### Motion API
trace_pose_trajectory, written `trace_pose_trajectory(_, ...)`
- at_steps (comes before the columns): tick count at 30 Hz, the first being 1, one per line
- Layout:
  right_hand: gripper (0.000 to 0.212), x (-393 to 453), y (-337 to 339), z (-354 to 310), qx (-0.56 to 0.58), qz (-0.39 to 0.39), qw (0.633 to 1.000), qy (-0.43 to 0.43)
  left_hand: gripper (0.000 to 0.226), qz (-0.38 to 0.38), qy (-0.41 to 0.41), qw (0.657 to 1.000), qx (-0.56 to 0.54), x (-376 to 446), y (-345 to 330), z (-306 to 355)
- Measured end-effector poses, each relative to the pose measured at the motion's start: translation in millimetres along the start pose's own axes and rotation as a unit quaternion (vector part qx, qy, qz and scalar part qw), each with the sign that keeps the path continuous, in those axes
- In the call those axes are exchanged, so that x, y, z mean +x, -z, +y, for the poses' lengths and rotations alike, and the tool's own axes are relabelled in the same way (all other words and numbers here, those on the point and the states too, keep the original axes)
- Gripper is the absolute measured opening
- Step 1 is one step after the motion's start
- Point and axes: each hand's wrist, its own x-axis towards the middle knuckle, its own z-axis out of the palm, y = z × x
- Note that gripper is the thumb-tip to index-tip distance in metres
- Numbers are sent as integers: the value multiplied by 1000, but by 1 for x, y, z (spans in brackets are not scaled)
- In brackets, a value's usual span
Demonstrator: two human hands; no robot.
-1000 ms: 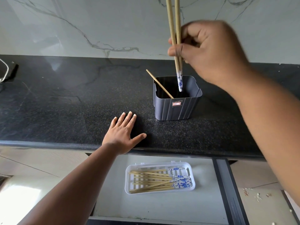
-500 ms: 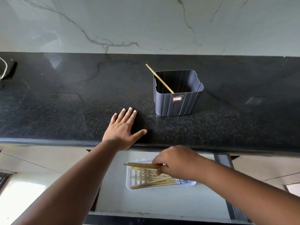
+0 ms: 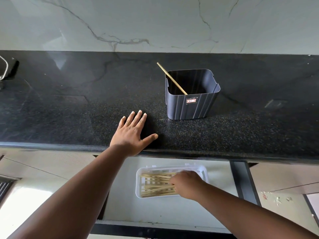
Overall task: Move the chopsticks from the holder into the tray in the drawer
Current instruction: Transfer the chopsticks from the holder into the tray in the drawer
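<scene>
Chopsticks (image 3: 156,186) lying in tray (image 3: 138,183)
Right hand (image 3: 185,184) is gripping pale bamboo sticks; left hand (image 3: 133,135) is lying flat, fingers spread, on desk (image 3: 69,109).

holder (image 3: 190,104) on counter (image 3: 69,109) | tray (image 3: 204,169) in drawer (image 3: 155,213) below

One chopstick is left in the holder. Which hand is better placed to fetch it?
Probably the left. The left hand rests flat on the counter beside the holder, while the right hand is down in the tray.
</scene>
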Motion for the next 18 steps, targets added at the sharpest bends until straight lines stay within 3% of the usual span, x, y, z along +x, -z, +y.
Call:
trace_pose_trajectory(10, 34, -11, 11, 15, 91, 48, 993, -50, 100, -2, -2, 1000, 4, 0, 0, 0)
trace_pose_trajectory(15, 25, -41, 77, 17, 228, -14, 972, -57, 102, 0, -2, 1000, 6, 2, -2, -1)
trace_pose_trajectory(18, 17, -69, 128, 11, 287, -45, 957, -3, 102, 3, -2, 1000, 2, 2, -2, -1)
